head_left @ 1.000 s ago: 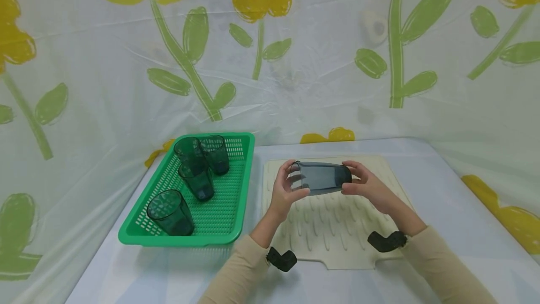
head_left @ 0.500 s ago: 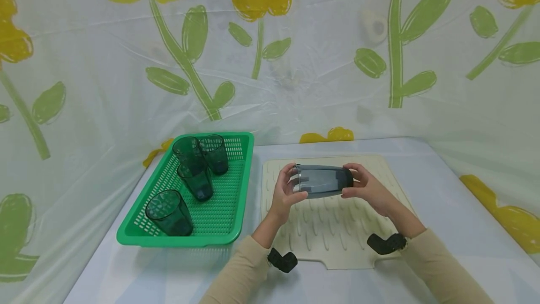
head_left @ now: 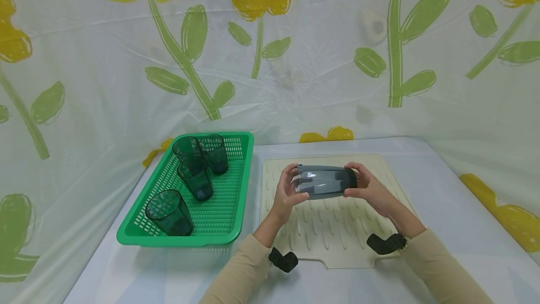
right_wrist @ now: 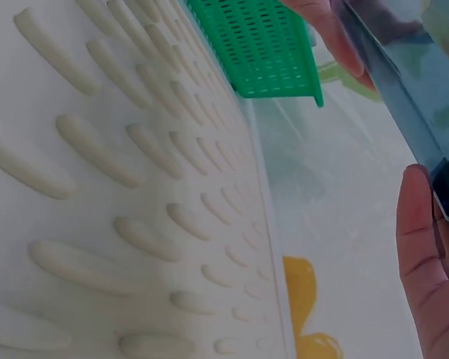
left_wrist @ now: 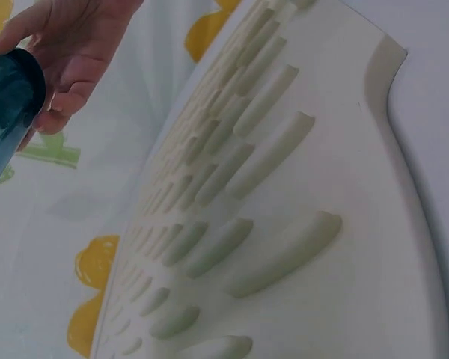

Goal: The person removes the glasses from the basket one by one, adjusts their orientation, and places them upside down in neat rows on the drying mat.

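Note:
A tinted drinking glass point(head_left: 326, 182) lies sideways in the air between both hands, its rim to the left and its dark, thick base to the right. The left hand point(head_left: 288, 196) grips the rim end, thumb at the near side and fingers behind. At the base end, the right hand point(head_left: 371, 191) holds it between thumb and fingers. In the right wrist view the glass point(right_wrist: 426, 90) slants across the top right corner, with the right thumb point(right_wrist: 417, 224) against its base. Below the hands lies a cream ridged draining mat point(head_left: 329, 229).
To the left stands a green perforated plastic basket point(head_left: 219, 237). Several similar glasses sit in it, among them one near its front corner point(head_left: 170, 215). A white sheet with yellow flowers point(head_left: 295, 60) hangs behind the table.
The glass has shifted slightly right and down, and both hands have moved a little with it. Their hold on its two ends continues. The basket and mat stay in place.

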The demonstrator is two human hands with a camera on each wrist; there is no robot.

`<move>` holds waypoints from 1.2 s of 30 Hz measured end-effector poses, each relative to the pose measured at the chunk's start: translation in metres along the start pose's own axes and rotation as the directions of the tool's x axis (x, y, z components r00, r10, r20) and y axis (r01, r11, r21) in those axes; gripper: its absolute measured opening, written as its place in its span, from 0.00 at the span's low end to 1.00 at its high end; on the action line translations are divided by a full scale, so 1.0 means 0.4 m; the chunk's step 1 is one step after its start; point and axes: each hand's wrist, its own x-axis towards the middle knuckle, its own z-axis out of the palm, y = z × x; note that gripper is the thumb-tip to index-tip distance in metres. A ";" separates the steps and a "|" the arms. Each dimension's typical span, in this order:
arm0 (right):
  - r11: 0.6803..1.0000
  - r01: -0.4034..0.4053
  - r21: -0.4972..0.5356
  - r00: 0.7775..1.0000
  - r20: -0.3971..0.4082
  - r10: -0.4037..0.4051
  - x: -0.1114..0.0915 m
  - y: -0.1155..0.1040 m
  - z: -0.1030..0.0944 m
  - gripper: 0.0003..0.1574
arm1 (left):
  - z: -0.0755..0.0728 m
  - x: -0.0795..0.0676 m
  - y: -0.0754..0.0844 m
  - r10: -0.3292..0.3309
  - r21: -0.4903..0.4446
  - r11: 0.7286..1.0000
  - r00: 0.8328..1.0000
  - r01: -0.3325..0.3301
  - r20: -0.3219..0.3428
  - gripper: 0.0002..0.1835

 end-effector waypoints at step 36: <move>0.992 0.120 0.041 0.991 -0.060 -0.118 -0.033 -0.031 -0.018 0.31 | -0.002 0.006 0.045 -0.135 0.177 0.978 0.981 0.110 0.140 0.54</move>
